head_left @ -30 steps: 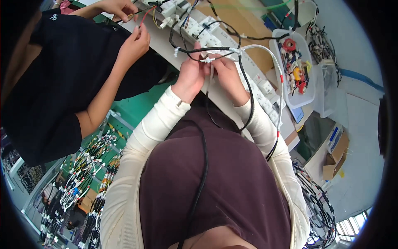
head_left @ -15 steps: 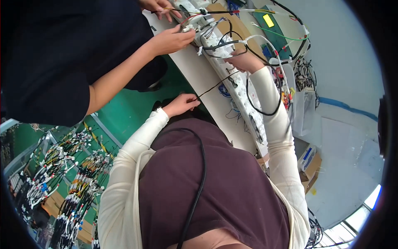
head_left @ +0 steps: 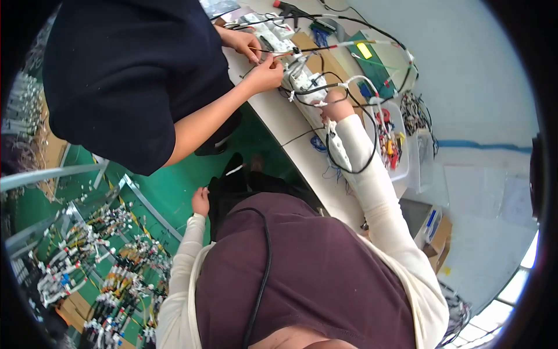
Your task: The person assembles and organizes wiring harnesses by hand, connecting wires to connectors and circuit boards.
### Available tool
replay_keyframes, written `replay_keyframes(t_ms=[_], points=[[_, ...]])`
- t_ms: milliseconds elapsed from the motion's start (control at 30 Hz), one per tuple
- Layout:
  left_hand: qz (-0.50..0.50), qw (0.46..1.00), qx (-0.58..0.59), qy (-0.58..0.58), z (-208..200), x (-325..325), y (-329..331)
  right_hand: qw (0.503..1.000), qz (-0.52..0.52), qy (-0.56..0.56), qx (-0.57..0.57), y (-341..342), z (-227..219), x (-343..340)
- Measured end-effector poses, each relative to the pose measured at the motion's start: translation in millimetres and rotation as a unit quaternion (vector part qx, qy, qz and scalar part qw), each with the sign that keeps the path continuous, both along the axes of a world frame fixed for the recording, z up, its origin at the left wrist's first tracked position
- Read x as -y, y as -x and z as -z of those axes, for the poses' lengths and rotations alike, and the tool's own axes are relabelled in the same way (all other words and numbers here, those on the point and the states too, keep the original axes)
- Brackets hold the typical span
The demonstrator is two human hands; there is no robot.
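My left hand (head_left: 200,200) is low at my left side, its fingers closed. A thin black cable (head_left: 305,135) runs from the table edge toward it, partly lost against dark clothing; a white band shows along its line. On the table my right hand (head_left: 338,106) is closed on the black wiring harness (head_left: 311,91), its fingertips partly hidden by loops. This harness lies on a long row of white fixtures (head_left: 337,148), and a large black loop arches over it. Farther left a co-worker's hands (head_left: 264,72) pinch thin wires of the same harness.
A clear bin (head_left: 397,171) with red and yellow parts stands right of my forearm, beside dark coiled cables (head_left: 415,113). A green box (head_left: 372,64) lies behind. The co-worker's dark sleeve (head_left: 116,104) fills the upper left. Racks of hanging harnesses (head_left: 110,256) stand lower left.
My left hand has moved down and left, away from the table, drawing the thin cable out. The right hand has shifted slightly down. The co-worker's hands have come closer together on the wires.
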State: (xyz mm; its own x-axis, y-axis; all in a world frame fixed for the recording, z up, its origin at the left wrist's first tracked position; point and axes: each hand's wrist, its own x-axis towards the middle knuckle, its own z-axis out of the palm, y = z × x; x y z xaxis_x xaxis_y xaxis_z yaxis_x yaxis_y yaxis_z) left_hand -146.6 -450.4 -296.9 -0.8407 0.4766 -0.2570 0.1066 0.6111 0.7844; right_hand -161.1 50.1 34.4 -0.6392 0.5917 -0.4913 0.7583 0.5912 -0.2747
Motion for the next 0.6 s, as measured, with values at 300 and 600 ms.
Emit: replay_keyframes(t_ms=[300, 600], points=[[0.243, 0.894, 0.202, -0.318, -227.1, -187.0, 30.7, 0.934, 0.028, -0.3, -0.194, -37.0, 45.8, 54.2], [0.375, 0.868, -0.013, -0.325, -286.4, -257.9, -10.5, 0.948, -0.089, -0.193, -0.236, -157.1, 5.0, 55.0]])
